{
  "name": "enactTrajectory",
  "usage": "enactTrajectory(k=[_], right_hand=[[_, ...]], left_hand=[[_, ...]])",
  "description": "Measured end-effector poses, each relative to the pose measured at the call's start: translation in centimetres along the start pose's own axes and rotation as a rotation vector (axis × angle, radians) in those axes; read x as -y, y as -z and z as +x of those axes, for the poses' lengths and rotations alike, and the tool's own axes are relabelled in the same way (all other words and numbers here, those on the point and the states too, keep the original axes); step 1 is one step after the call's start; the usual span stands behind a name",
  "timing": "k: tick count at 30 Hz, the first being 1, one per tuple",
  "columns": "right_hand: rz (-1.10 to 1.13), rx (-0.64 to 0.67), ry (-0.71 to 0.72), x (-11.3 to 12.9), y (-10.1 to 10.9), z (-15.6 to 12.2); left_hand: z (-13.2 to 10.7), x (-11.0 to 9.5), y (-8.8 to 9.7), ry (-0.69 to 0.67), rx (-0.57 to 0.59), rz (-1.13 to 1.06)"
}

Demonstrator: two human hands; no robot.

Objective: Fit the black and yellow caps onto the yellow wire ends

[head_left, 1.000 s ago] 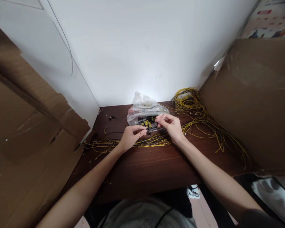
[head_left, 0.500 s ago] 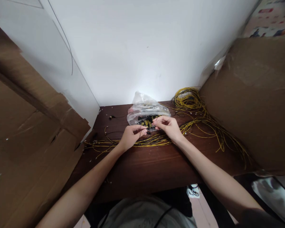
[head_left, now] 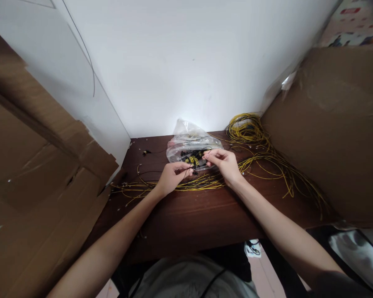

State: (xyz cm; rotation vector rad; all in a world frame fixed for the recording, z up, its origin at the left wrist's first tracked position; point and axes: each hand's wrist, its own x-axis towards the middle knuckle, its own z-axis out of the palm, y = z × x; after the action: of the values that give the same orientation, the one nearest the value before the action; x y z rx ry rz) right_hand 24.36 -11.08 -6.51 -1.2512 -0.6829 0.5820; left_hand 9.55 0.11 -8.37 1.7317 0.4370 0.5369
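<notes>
My left hand [head_left: 172, 177] pinches a thin black wire between thumb and fingertips, in front of a clear plastic bag [head_left: 183, 134]. To its right, my right hand [head_left: 225, 164] is also closed in a pinch on what looks like a black wire, a loop of which rises near the fingertips. Small black and yellow connector parts [head_left: 192, 160] lie in the mouth of the bag, between and behind my hands. A bundle of yellow and black wires [head_left: 202, 183] runs across the table just below both hands. The exact wire ends are too small to make out.
A coil of yellow wire [head_left: 244, 127] lies at the back right of the brown table [head_left: 192, 215]. Cardboard [head_left: 49, 174] stands on the left, and a large carton [head_left: 335, 136] on the right. A black connector [head_left: 145, 152] rests at the back left.
My right hand has shifted slightly to the right, away from the left, which widens the gap between my fingertips. My left hand stays almost in place.
</notes>
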Motion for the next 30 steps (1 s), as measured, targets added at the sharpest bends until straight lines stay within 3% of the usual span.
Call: enactTrajectory(k=[8,19,30], right_hand=[[0.062,-0.075,0.036,0.5,0.3,0.2],[0.087,-0.072,0.046,0.4,0.6,0.4],[0.164,-0.189,0.102,0.8,1.6,1.0]], left_hand=[[0.0,0.1,0.0,0.014,-0.006,-0.028],[0.0,-0.2,-0.2,0.031,0.018,-0.045],[-0.1,-0.3,-0.2,-0.005,0.015,-0.036]])
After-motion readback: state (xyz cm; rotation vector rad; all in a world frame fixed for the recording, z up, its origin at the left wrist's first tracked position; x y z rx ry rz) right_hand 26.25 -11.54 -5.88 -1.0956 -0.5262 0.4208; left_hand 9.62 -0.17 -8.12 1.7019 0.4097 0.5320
